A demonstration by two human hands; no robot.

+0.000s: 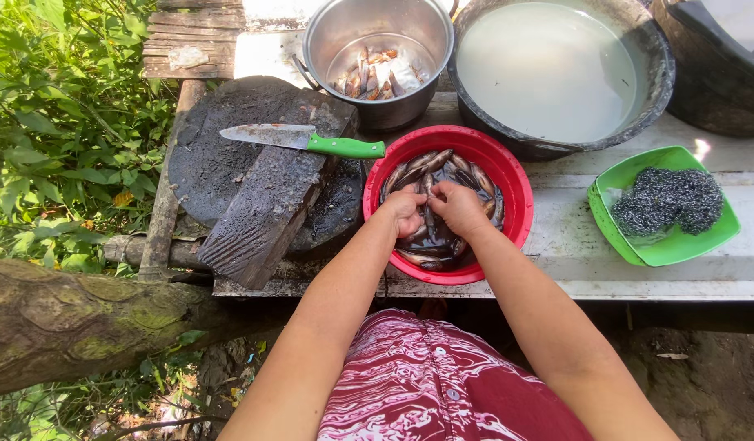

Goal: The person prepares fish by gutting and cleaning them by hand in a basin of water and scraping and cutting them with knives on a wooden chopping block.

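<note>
Both hands in the round red plastic basin, which sits on the weathered pale wooden bench right in front of the person. Basin holds dark water and many small dark fish. Left hand and right hand are side by side, touching, knuckles up, fingers curled closed on one slim dark fish held between them over the pile; fingertips hidden, exact grip unclear. Forearms come up from bottom of frame over a maroon and white patterned garment.

Left of basin: round dark wooden chopping block with a rough dark plank lying slanted across it. Knife with green plastic handle and steel blade rests on block and plank, handle end just beside basin rim, blade pointing left.

Behind basin: steel pot with small cut fish pieces in a little water. Next to it, on the right, a large dark round tub full of cloudy whitish water, touching basin's far rim. Another dark container cut off at top right corner.

Right of basin, apart from it: green square plastic dish holding dark grey scouring pads.

Far left: green leafy plants; mossy log lower left. Bare dirt ground under bench.
</note>
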